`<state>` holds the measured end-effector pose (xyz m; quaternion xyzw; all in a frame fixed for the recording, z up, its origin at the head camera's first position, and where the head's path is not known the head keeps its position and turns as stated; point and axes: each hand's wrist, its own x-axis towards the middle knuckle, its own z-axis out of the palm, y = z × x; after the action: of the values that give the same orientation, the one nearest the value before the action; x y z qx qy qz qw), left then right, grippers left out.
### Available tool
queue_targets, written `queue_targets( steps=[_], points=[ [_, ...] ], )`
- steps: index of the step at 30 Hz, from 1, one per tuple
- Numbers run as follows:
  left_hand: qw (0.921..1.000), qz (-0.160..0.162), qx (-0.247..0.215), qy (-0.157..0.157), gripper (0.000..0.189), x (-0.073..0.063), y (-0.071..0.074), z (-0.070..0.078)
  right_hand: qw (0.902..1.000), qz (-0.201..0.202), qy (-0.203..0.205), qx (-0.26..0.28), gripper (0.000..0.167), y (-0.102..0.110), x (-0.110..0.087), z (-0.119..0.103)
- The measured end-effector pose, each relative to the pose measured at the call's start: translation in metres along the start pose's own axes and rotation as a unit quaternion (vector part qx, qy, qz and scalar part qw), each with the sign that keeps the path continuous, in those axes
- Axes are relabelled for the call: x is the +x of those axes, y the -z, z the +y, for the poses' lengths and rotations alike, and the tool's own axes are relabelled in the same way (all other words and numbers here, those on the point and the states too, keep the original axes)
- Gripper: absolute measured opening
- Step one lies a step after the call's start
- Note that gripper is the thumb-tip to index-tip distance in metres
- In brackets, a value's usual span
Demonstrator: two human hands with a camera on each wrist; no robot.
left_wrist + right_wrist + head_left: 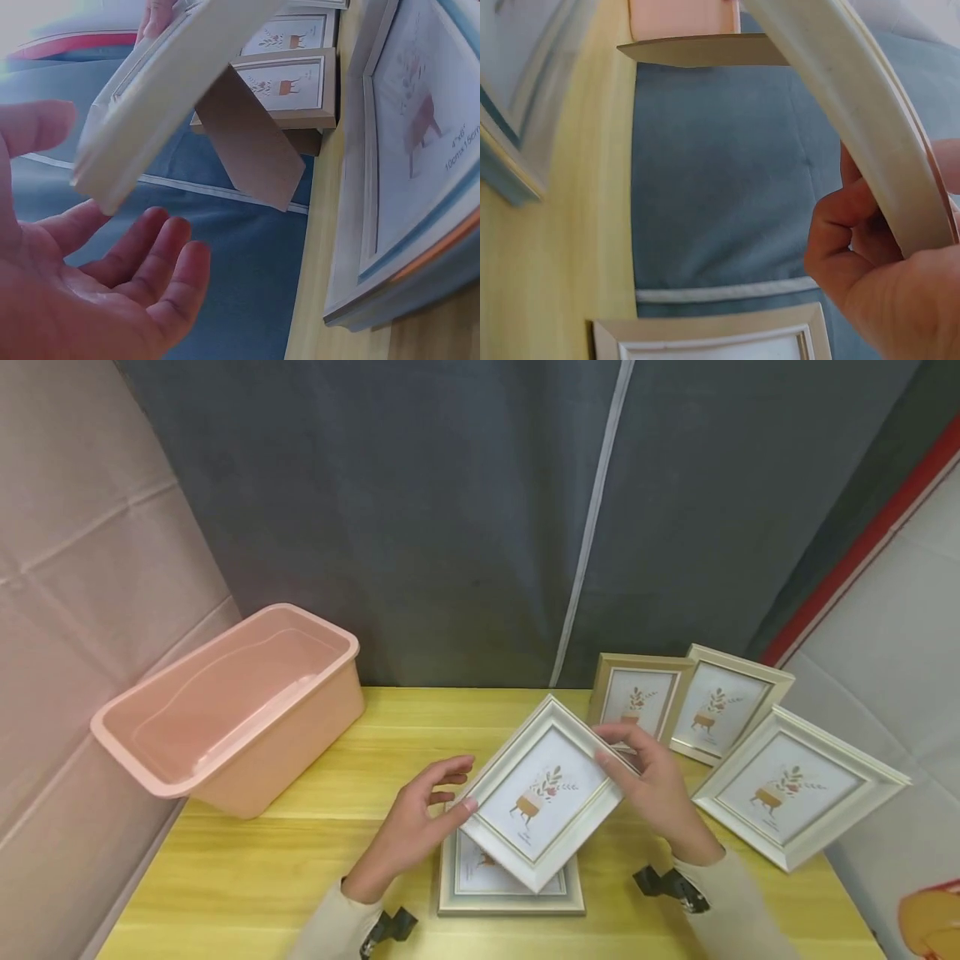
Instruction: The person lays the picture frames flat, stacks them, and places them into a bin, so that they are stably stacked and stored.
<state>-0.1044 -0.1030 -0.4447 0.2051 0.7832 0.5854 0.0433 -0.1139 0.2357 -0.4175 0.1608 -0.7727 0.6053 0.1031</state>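
Well, at the far left a pink bin (292, 743) sits on the yellow worktop (300, 860), before a dark grey curtain (375, 527). Next comes the person's left hand (412, 822), its fingers spread and gently curved, the thumb by the lower-left edge of a white picture frame (546, 795); whether it presses there I can't tell. Below, a silvery frame (480, 881) lies face up on the worktop. The white one hangs tilted in the air above it, a brown support leg (251, 142) sticking out behind. The right hand (656, 781) pinches its right-hand edge between thumb and fingers. Further over, a tan frame (637, 697) and a cream frame (720, 706) stand side by side, and rightmost, nearer the person, stands an ivory frame (795, 789).
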Motion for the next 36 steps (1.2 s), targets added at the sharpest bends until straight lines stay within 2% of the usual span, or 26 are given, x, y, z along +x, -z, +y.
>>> queue_targets(
  steps=[6, 8, 10, 13, 15, 16, 20, 28, 36],
  points=[
    [0.9978, -0.057, -0.026, -0.021, 0.053, 0.001, -0.005, -0.005, 0.9998, -0.018, -0.005, 0.009, 0.027, -0.012, -0.01, -0.002],
    [0.995, -0.081, -0.053, -0.025, 0.052, 0.001, -0.006, -0.008, 0.9994, -0.026, -0.009, 0.02, 0.026, -0.015, -0.013, -0.002],
    [0.9881, -0.112, -0.104, -0.023, 0.051, 0.0, -0.007, -0.011, 0.9988, -0.034, -0.015, 0.031, 0.026, -0.017, -0.017, -0.002],
    [0.9709, -0.158, -0.179, -0.015, 0.053, -0.001, -0.008, -0.014, 0.9981, -0.04, -0.02, 0.042, 0.026, -0.021, -0.022, -0.001],
    [0.9617, -0.181, -0.206, -0.011, 0.053, -0.003, -0.009, -0.016, 0.9978, -0.042, -0.021, 0.048, 0.027, -0.023, -0.025, 0.001],
    [0.9603, -0.186, -0.207, -0.013, 0.053, -0.003, -0.009, -0.016, 0.9976, -0.043, -0.021, 0.05, 0.027, -0.024, -0.026, 0.001],
    [0.9637, -0.184, -0.193, -0.011, 0.051, -0.005, -0.01, -0.017, 0.9969, -0.046, -0.027, 0.058, 0.027, -0.025, -0.031, 0.006],
    [0.9807, -0.137, -0.139, 0.003, 0.044, -0.01, -0.009, -0.021, 0.9947, -0.025, -0.073, 0.068, 0.031, -0.026, -0.038, 0.018],
    [0.9889, -0.096, -0.112, -0.017, 0.046, -0.014, -0.01, -0.021, 0.9931, 0.015, -0.092, 0.071, 0.033, -0.029, -0.045, 0.032]
  ],
)
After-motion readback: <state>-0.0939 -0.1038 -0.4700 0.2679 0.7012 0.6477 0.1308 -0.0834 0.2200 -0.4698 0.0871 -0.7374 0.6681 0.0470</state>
